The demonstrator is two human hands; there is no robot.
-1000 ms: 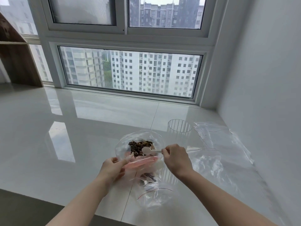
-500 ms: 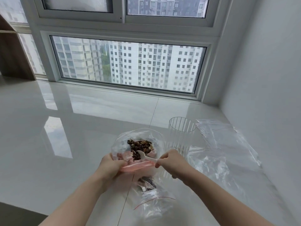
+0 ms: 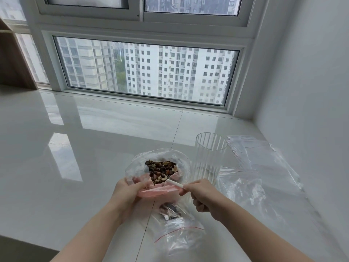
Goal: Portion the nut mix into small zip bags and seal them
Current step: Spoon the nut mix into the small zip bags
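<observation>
Right at the near rim of the big clear plastic bag of brown nut mix [image 3: 160, 172], the left hand [image 3: 128, 193] pinches the pink-tinted edge to hold the mouth open. The right hand [image 3: 200, 195] has its fingers curled round the handle of a small white plastic spoon [image 3: 174, 183], with the bowl end poking past that grip into the nuts. So I'd call this the scooping step: loading a spoonful out of the main bag.

Just below both hands lies a small clear zip bag with a red seal line [image 3: 175, 229], and it already has a little dark pile of mix in it. Next move, I reckon, is lifting the spoon level so nothing rolls off, then swinging it back toward the small bag's mouth, which looks floppy and may need propping open.

Just beyond the right hand stands a clear ribbed plastic cup [image 3: 209, 157], seemingly empty, and further out to that side are more flat clear zip bags [image 3: 264, 167].

Everything's on a glossy white tiled surface [image 3: 75, 148] that mirrors the light, under a big window [image 3: 143, 67] facing apartment towers, white wall on the right.
</observation>
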